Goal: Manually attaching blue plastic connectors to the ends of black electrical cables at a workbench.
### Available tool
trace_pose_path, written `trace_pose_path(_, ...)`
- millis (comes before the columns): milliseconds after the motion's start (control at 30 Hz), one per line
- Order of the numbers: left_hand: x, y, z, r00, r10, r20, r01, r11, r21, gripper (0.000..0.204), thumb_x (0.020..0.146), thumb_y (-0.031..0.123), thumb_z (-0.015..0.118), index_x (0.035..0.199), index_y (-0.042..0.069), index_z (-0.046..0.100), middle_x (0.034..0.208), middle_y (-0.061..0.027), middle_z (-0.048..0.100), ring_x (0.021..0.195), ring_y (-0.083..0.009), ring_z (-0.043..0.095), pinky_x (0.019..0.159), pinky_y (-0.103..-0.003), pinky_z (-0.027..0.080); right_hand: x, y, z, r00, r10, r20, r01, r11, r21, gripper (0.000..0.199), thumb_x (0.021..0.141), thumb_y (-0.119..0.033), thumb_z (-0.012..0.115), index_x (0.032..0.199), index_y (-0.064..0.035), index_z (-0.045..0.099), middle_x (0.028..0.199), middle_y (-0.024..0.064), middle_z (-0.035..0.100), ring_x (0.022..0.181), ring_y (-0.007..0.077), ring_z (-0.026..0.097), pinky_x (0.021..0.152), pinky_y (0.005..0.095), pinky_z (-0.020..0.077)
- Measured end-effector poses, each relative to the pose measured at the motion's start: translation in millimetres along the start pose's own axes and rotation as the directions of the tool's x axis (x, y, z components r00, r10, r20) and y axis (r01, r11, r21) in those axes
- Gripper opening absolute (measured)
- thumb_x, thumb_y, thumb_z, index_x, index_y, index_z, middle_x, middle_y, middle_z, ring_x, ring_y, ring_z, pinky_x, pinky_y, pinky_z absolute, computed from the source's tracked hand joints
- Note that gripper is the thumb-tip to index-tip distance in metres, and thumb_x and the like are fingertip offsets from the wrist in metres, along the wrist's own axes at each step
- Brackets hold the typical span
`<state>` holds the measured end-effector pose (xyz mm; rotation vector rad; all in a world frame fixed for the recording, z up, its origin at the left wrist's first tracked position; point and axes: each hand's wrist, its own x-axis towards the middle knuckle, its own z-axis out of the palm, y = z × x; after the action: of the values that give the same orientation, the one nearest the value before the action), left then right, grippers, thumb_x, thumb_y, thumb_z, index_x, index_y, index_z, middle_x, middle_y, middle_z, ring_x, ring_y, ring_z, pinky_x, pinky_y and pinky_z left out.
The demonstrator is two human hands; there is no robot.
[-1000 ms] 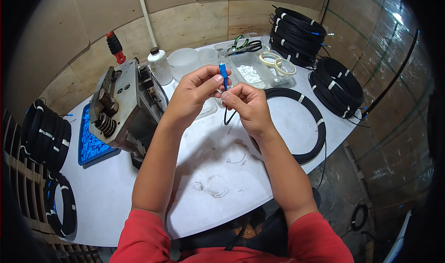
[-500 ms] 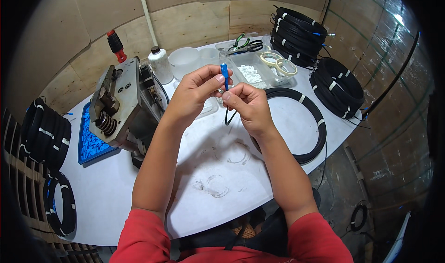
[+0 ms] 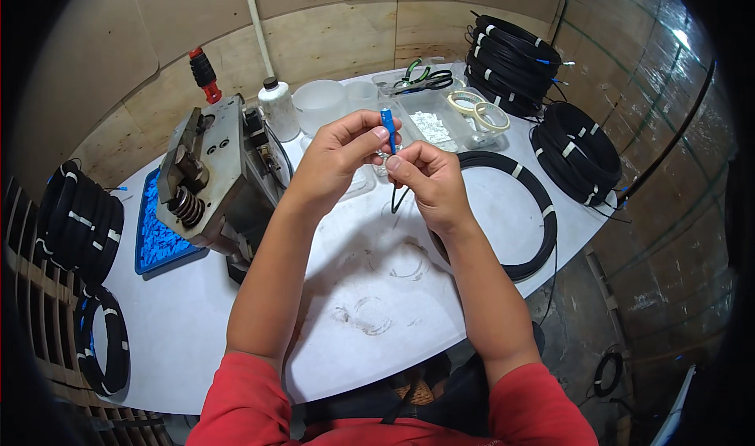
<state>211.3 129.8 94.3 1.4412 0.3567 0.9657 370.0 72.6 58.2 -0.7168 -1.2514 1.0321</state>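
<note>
A slim blue cable connector (image 3: pixel 388 122) with a pale tip points upward over the middle of the table. Its side is pinched between the thumb and fingers of my left hand (image 3: pixel 332 163). My right hand (image 3: pixel 434 182) grips just below, closed where the connector meets its black cable (image 3: pixel 395 203); the fingers hide the exact joint. Below the hands the cable bends in a short loop. To the right of my right hand, a large black cable coil (image 3: pixel 546 224) bound with white tape lies flat on the white table (image 3: pixel 354 367).
At left stand a metal press (image 3: pixel 206 175) and a blue tray (image 3: pixel 151 267) of small blue parts. A white bottle (image 3: pixel 278 109), a clear bin (image 3: pixel 429 102) and tape rolls (image 3: pixel 491 116) sit behind my hands. Cable coils (image 3: pixel 513 57) are stacked back right, others (image 3: pixel 82 222) far left.
The whole view has shifted slightly, so things appear a little further right. Both hands keep the same hold on the connector and cable.
</note>
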Motion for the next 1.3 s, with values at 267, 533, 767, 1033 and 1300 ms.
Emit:
trace_pose_path(267,-0.3,0.2,1.1,1.000,0.009,0.008,-0.008,0.999,-0.035,0.026,0.092,0.018,0.060,0.111,0.001,0.062,0.094,-0.0014,0.063,0.085,-0.0072,0.057,0.075,-0.023,0.046,-0.4,-1.0,0.6,1.000,-0.011,-0.001,0.011,1.000,0.008,0.012,0.087,-0.013,0.069,0.084,-0.0026,0.064,0.075,-0.0004,0.062,0.069,0.0050,0.053,0.064,0.0203,0.0434)
trace_pose_path(533,-1.3,2.2,0.3,1.000,-0.020,-0.010,0.020,0.998,-0.065,0.024,0.092,0.018,0.060,0.110,0.002,0.063,0.094,-0.0012,0.063,0.084,-0.0069,0.057,0.074,-0.022,0.046,0.2,2.3,1.4,1.000,0.004,0.004,-0.004,1.000,0.007,0.012,0.087,-0.014,0.069,0.084,-0.0030,0.065,0.074,-0.0003,0.062,0.068,0.0047,0.052,0.064,0.0203,0.0428)
trace_pose_path(767,-0.2,2.3,0.2,1.000,-0.012,-0.011,0.012,0.999,-0.053,0.024,0.092,0.018,0.060,0.109,0.001,0.063,0.094,-0.0010,0.063,0.084,-0.0066,0.056,0.074,-0.022,0.045,0.6,5.5,-1.1,1.000,-0.006,0.011,0.006,0.999,0.041,0.011,0.088,-0.013,0.068,0.083,-0.0032,0.064,0.075,0.0003,0.062,0.068,0.0050,0.052,0.063,0.0209,0.0427)
trace_pose_path(1033,-0.1,0.3,1.7,0.999,-0.041,0.006,0.041,0.998,-0.050,0.021,0.093,0.014,0.056,0.108,0.002,0.061,0.097,-0.0032,0.062,0.088,-0.0115,0.057,0.080,-0.028,0.047,0.8,4.5,-0.6,1.000,-0.005,0.003,0.005,0.999,0.049,0.011,0.088,-0.012,0.068,0.082,-0.0032,0.064,0.074,0.0000,0.061,0.067,0.0050,0.051,0.062,0.0204,0.0419)
trace_pose_path(1300,-0.3,0.8,2.2,0.999,-0.035,0.013,0.036,0.999,-0.037,0.020,0.093,0.014,0.056,0.108,0.002,0.061,0.096,-0.0031,0.062,0.089,-0.0112,0.057,0.080,-0.028,0.048,0.6,5.8,-0.2,1.000,-0.003,0.004,0.003,0.998,0.070,0.012,0.088,-0.013,0.068,0.082,-0.0032,0.064,0.074,0.0000,0.060,0.067,0.0050,0.050,0.062,0.0205,0.0415)
